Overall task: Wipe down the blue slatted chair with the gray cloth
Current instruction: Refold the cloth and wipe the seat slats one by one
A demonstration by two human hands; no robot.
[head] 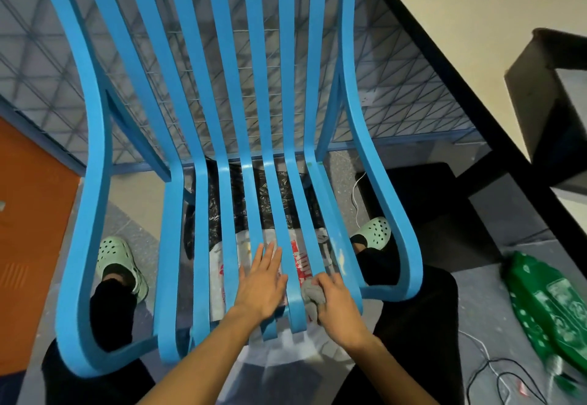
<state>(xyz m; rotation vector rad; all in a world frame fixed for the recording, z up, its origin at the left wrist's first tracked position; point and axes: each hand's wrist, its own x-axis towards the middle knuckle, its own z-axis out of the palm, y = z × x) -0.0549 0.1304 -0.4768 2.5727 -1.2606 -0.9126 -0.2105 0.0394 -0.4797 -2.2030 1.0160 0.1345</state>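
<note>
The blue slatted chair (203, 157) fills the view, its seat slats running toward me and its back rising at the top. My left hand (262, 282) lies flat, fingers apart, on the middle seat slats near the front edge. My right hand (338, 301) is closed around the crumpled gray cloth (313, 296), pressing it onto a slat right of centre at the seat's front. Part of the cloth is hidden under my fingers.
Plastic bags (263, 207) lie on the floor under the seat. My feet in pale green clogs (119, 261) stand on either side. A black-edged table (470, 55) and a dark box (549, 93) are at right; a green bag (549, 306) and cables lie lower right.
</note>
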